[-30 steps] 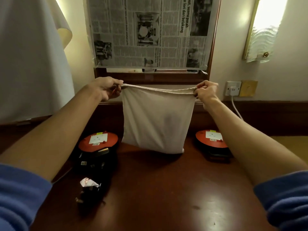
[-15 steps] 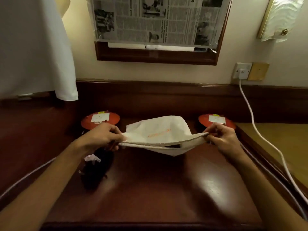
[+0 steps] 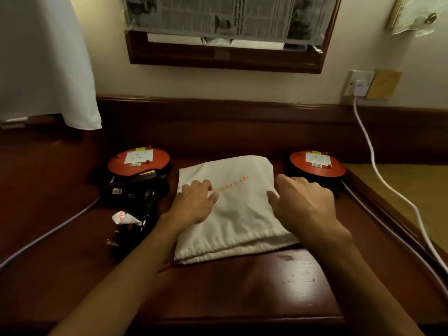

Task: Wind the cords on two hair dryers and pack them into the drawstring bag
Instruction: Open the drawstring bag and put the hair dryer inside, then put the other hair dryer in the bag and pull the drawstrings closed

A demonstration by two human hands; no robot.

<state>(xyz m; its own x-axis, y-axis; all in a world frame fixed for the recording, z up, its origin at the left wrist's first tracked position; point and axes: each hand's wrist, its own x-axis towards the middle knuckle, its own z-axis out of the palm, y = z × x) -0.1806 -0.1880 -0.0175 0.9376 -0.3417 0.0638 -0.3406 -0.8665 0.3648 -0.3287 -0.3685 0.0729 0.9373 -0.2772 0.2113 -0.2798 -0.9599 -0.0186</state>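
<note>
Head view: the white drawstring bag (image 3: 238, 209) lies flat on the wooden table (image 3: 242, 287). The left hand (image 3: 194, 204) and right hand (image 3: 303, 204) rest on it with loosely spread fingers, gripping nothing.

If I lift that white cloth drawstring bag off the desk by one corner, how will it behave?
The white cloth drawstring bag would probably flop and hang limp: it lies flat and creased on the dark wooden desk. It looks light and likely empty, showing no bulge. The gathered hem suggests its mouth would sag rather than stay open.
</note>
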